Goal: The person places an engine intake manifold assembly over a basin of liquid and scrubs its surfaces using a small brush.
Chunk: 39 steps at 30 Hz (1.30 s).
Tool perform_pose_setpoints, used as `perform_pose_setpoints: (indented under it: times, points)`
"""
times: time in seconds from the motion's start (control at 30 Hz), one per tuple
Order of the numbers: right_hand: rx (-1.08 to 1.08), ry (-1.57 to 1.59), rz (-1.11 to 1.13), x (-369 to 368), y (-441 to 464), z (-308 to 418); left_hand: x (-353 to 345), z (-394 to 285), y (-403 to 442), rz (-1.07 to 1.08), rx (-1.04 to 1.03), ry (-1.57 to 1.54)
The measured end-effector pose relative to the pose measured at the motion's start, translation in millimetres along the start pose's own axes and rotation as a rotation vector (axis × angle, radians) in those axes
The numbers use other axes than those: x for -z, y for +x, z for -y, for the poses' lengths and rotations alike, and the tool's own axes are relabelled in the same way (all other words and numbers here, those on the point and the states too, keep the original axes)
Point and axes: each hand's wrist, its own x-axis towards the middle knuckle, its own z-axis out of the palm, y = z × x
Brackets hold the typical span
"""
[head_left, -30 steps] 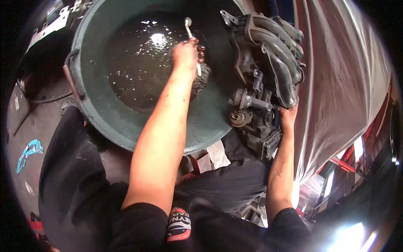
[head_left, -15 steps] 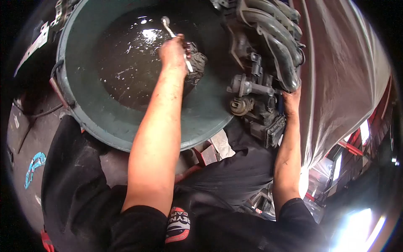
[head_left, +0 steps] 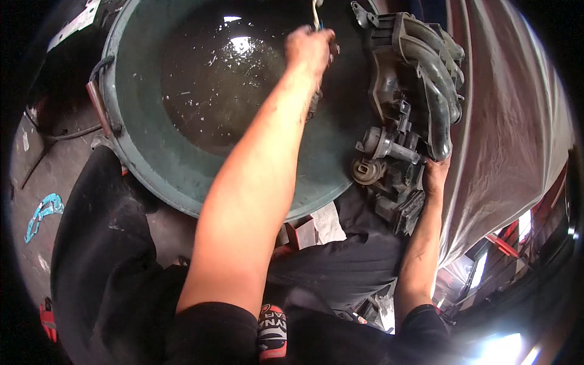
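1. I count two bare hands on my feed, one tub (head_left: 182, 167), one manifold (head_left: 435, 79), one tool (head_left: 316, 11) and one dark lump (head_left: 315, 104).
2. The tub is round, green-grey and smooth-walled; murky liquid (head_left: 213, 79) inside throws back bright glints.
3. I read the manifold as dark, dull-sheened and grimy, with at least three curved tubes and two round fittings at its lower left. It stands at the tub's right side, beside a creased, glossy sheet (head_left: 505, 121).
4. The left arm reaches straight out over the tub. I see the left hand (head_left: 309, 50) curled round the pale, slim tool, whose end pokes out beyond it.
5. The lump, partly hidden behind that wrist, looks rough.
6. The right hand (head_left: 437, 173) touches the manifold's lower end, forearm upright; its fingers are hidden, so I cannot tell how closed they are.
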Motion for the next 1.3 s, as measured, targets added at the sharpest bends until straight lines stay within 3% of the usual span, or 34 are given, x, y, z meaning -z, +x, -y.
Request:
perform_pose_setpoints:
  times: [0.13, 0.27, 0.37, 0.5, 0.6, 0.77, 0.87, 1.1, 1.2, 1.3]
  points:
    - [0.017, 0.008, -0.019, -8, -4, 13, -18, -9, 52, 0.062, -0.043, -0.18]
    - [0.0, -0.116, -0.087, -17, -6, 28, -22, 6, 87, 0.392, 0.024, -0.322]
    - [0.027, -0.136, -0.154, -17, -3, 8, -51, -24, 46, 0.296, 0.158, -0.447]
    - [0.044, -0.09, -0.156, -18, -5, -2, -48, -13, 58, 0.488, 0.062, -0.311]
    - [-0.022, -0.284, -0.145, -5, -7, -24, -63, -36, 32, 0.624, 0.073, -0.311]
    - [0.038, -0.239, -0.147, 19, -6, -95, -99, -34, 19, 0.652, 0.04, -0.265]
    - [-0.017, -0.127, -0.11, 26, -7, -117, -101, -42, 5, 0.736, 0.131, -0.314]
    - [-0.073, -0.063, -0.039, 49, -10, -172, -100, -38, 8, 0.819, 0.102, -0.227]
    - [-0.066, -0.116, -0.024, 13, -13, -75, -98, -43, -1, 0.785, 0.133, -0.247]
    - [-0.094, -0.175, 0.022, 10, -12, -54, -98, -42, -2, 0.736, 0.106, -0.263]
